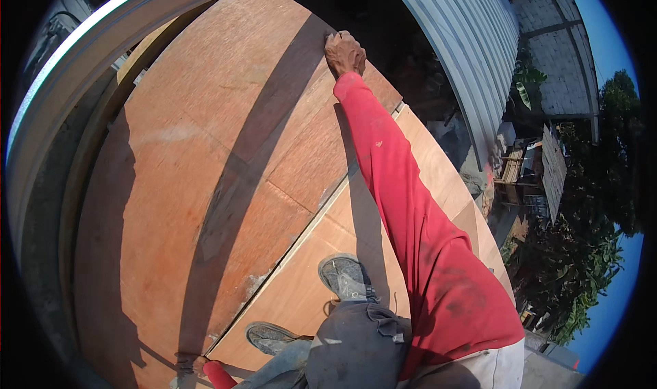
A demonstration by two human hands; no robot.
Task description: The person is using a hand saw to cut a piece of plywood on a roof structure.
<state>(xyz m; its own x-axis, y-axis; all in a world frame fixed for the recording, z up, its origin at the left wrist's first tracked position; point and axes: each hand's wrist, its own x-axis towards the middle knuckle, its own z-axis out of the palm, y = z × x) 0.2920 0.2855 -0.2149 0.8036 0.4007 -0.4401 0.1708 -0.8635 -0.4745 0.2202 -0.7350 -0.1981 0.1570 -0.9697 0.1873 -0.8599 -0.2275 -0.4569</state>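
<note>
A large reddish-brown plywood sheet lies in front of me, its near edge forming a seam with paler plywood under my boots. At the sheet's far right end, my right hand is closed around the edge, knuckles up, its fingertips partly hidden. My left hand shows small at the lower left, at the sheet's other end. It appears closed on the edge there, with its fingers in shade and partly hidden. Both arms are stretched wide in red sleeves.
My boots stand on the pale plywood near the seam. A metal beam curves along the left side, with timber beside it. Corrugated metal sheeting rises at the upper right. Beyond the platform's right edge lies a drop toward trees.
</note>
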